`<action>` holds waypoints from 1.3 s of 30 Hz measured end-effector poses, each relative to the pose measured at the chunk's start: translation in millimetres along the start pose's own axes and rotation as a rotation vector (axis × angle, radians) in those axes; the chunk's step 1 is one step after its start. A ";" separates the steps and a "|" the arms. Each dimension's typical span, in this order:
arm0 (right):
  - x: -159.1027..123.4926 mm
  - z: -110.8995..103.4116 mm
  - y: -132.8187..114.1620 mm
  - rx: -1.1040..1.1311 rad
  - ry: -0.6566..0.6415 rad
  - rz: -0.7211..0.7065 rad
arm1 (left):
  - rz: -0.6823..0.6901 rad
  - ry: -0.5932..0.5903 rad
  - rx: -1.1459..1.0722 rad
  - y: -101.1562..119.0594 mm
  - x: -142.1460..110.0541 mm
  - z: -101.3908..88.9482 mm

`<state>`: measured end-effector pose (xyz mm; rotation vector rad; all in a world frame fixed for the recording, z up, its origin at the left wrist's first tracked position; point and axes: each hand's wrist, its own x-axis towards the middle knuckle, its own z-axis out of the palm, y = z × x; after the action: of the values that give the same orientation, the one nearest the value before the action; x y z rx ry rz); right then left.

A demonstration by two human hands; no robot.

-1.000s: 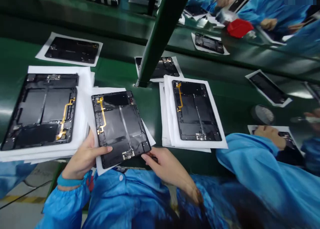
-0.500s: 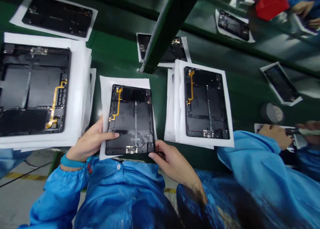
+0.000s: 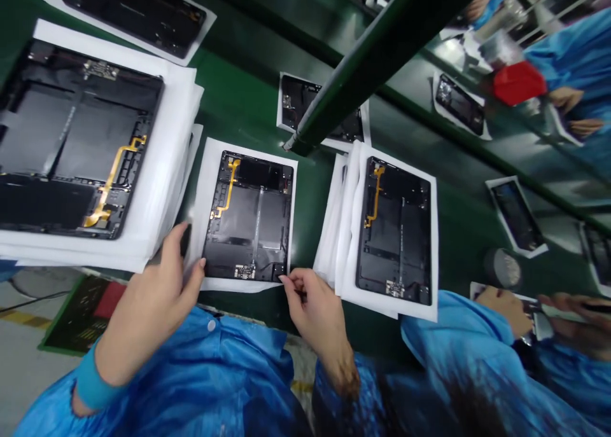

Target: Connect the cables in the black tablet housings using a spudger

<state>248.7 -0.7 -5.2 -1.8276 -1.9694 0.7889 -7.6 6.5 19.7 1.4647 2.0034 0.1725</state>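
Note:
An opened tablet (image 3: pixel 251 227) lies on a white foam sheet (image 3: pixel 203 170) in front of me, its inside facing up. An orange flex cable (image 3: pixel 231 189) runs along its left side, and a small circuit board (image 3: pixel 245 271) sits at its near edge. My left hand (image 3: pixel 147 303) is open at the lower left, thumb tip by the tablet's left edge and index finger stretched over the sheet's side. A small dark patch shows beside that fingertip. My right hand (image 3: pixel 317 310) is closed in a pinch at the tablet's near right corner; what lies between its fingertips is hidden.
Stacked tablets on foam sheets stand left (image 3: pixel 86 144) and right (image 3: pixel 396 227). A green post (image 3: pixel 363 74) slants over the table. More units lie behind it. A co-worker's hand (image 3: pixel 501 310) works at right, near a round container (image 3: pixel 503 268). A red bin (image 3: pixel 519 83) is farther off.
My left hand has let go of the tablet's left side and drawn back toward me. The tablet now lies flatter on its sheet. My right hand stays at the corner. The view has shifted.

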 end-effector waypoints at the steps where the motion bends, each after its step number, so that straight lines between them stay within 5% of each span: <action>1: 2.1 -0.2 -2.5 0.013 0.022 -0.028 | 0.005 0.035 0.146 2.2 -5.3 -1.1; 4: 10.2 -2.3 -9.5 0.026 0.022 -0.191 | 0.076 0.251 0.388 6.1 -19.5 0.1; 7: 20.7 -3.2 -12.8 -0.076 -0.047 -0.375 | 0.400 0.479 0.315 5.8 -20.9 10.0; 10: 31.6 -2.8 -12.4 -0.152 -0.087 -0.518 | 0.776 0.502 0.135 4.6 -6.0 25.3; 13: 42.9 -3.7 -9.2 -0.103 -0.118 -0.573 | 0.990 0.463 0.143 3.7 12.1 37.7; 21: 60.4 2.1 7.0 0.217 -0.032 -0.638 | 1.040 0.286 0.217 5.9 17.1 38.9; 39: 58.0 13.5 15.7 0.399 0.048 -0.602 | 1.065 0.253 0.320 19.6 14.7 29.2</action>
<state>246.6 54.5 -32.4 -0.9457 -1.9878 0.8408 22.1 19.3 -0.4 2.7057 1.2374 0.5089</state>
